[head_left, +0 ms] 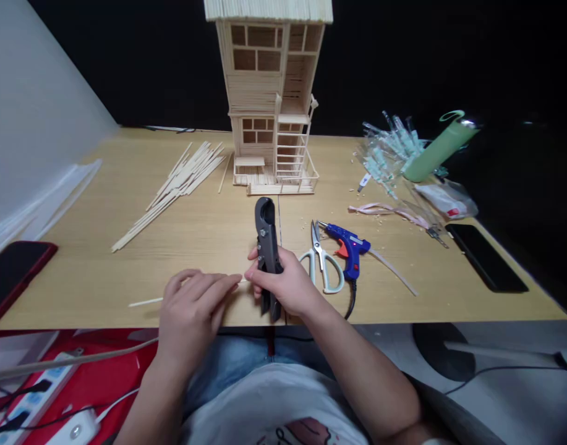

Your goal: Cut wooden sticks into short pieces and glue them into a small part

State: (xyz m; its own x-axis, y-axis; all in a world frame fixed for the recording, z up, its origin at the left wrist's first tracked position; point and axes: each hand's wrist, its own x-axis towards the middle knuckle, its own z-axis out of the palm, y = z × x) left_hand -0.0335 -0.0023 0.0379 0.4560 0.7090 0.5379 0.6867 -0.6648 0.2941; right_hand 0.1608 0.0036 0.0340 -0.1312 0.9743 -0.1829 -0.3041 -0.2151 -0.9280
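My left hand [193, 303] is closed around a thin wooden stick [146, 302], which runs almost level above the table's near edge. One end of the stick sticks out to the left; the other reaches the fingertips of my right hand [283, 281]. That hand grips a dark grey plier-like cutter [267, 247], its rounded head pointing away from me and its handles toward me. Whether the right fingertips also pinch the stick I cannot tell. Just right of this hand lie scissors [317, 247] with pale handles and a blue glue gun [352, 250] with an orange trigger.
A model house [255, 93] made of sticks stands at the back. Left of it lies a pile of loose sticks [185, 173]. To the right are a green bottle [434, 151], clear plastic wrappers [385, 148] and a black phone [487, 256]. Another phone [14, 272] lies at left.
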